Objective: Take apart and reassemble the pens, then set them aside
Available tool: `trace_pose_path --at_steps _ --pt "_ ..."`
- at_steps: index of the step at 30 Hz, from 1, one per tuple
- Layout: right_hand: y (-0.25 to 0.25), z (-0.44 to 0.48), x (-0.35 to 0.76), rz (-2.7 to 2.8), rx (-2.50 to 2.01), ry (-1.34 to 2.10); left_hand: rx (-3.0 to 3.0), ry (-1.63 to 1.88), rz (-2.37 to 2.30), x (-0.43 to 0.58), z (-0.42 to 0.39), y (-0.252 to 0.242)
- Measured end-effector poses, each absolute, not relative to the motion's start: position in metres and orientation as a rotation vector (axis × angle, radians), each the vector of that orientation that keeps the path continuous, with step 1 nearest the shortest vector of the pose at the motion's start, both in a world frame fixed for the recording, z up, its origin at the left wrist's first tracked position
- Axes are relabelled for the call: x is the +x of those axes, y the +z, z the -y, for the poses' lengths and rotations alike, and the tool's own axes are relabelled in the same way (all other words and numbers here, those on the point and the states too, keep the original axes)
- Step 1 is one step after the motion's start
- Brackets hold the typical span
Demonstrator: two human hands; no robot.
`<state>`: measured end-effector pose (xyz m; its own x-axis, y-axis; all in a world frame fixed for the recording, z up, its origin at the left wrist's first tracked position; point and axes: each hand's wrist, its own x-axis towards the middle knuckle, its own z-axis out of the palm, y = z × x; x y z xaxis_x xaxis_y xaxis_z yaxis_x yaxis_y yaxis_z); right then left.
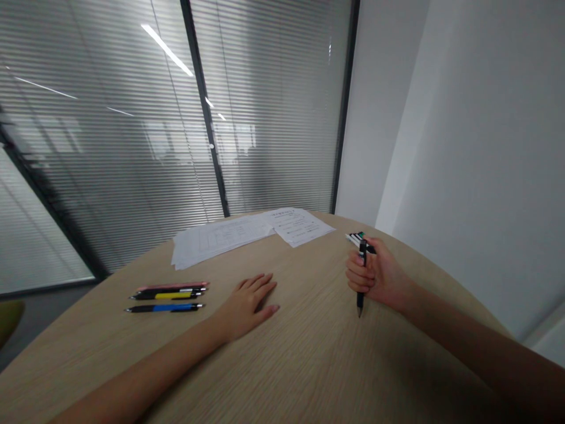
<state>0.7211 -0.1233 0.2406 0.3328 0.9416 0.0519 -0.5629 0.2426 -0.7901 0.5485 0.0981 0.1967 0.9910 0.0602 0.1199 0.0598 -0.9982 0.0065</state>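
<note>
My right hand (375, 275) is closed around a black pen (361, 299), held upright with its tip pointing down near the tabletop. Just behind that hand lies a small item with black, white and green parts (354, 237), partly hidden by the fingers. My left hand (248, 305) rests palm down on the table, fingers spread, holding nothing. To its left lie several pens side by side: a blue and black one (170, 308) nearest me, then a yellow and black one (174, 295), with a black one and a pinkish-red one (152, 287) behind.
Printed white sheets (220, 238) lie overlapping at the far side of the round wooden table (304, 353), with another sheet (302, 228) to their right. Beyond stand glass panels with blinds (273, 118) and a white wall (481, 147). A greenish chair edge (9, 318) shows at the left.
</note>
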Motion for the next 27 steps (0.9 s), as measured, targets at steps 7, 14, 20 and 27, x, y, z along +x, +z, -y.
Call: trace_pose_path --at_steps 7,14,20,27 --pt "0.238 0.12 0.728 0.576 -0.837 1.123 3.115 0.228 -0.087 0.548 -0.1 0.195" --pt "0.224 0.117 0.755 0.482 -1.073 1.1 3.098 0.221 -0.097 0.548 -0.099 0.196" --pt "0.21 0.115 0.771 0.437 -1.188 0.979 3.11 0.211 -0.099 0.548 -0.098 0.196" --pt "0.191 0.117 0.792 0.633 -1.708 0.369 3.107 0.233 -0.094 0.548 -0.099 0.194"
